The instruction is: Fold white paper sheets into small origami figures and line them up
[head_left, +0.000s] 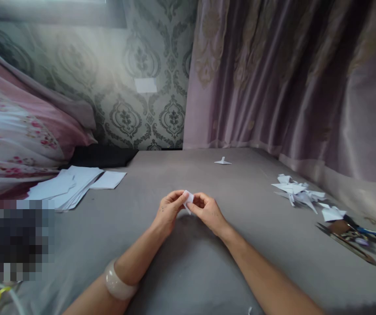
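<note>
White paper — partly hidden by fingers, left-edge patch — pixelated

Small white paper, apparently folded, tilted, pinched from both sides

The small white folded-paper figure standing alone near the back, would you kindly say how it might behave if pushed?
The folded-paper figure looks small and thin-walled, so it is probably very light and would slide at a slight nudge. Its wide, low base suggests it is unlikely to roll. Its thin pointed ends would probably crease if pressed.
</note>
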Available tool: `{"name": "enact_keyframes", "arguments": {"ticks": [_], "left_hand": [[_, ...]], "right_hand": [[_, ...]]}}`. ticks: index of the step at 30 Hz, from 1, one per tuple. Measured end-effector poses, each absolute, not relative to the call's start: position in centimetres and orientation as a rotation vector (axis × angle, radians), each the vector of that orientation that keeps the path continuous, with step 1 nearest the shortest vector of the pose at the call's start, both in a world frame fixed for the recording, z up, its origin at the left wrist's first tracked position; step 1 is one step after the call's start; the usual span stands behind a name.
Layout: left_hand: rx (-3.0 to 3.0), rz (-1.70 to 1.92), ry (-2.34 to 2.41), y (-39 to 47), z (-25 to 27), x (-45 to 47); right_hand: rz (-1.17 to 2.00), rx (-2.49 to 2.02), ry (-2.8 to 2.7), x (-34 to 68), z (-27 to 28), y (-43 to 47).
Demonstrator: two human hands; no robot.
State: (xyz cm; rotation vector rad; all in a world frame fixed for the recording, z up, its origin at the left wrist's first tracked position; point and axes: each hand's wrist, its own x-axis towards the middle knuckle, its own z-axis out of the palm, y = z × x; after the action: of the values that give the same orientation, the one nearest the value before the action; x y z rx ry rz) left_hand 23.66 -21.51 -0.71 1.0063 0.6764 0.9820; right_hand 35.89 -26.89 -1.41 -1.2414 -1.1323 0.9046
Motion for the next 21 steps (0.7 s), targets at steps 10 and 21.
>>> {"name": "enact_keyframes", "arguments": {"ticks": [10,21], "left_hand": [[1.152,0.886,0.648,-20.6,-1.7,23.8],[1.196,1.066,0.528,-21.3,-1.3,24.1]], "right_hand": [[0.687,-1.315,-1.099,37.9,-1.5,-26.1],[0.367,-1.151,-1.211,36.7,-0.1,-27.3]]}}
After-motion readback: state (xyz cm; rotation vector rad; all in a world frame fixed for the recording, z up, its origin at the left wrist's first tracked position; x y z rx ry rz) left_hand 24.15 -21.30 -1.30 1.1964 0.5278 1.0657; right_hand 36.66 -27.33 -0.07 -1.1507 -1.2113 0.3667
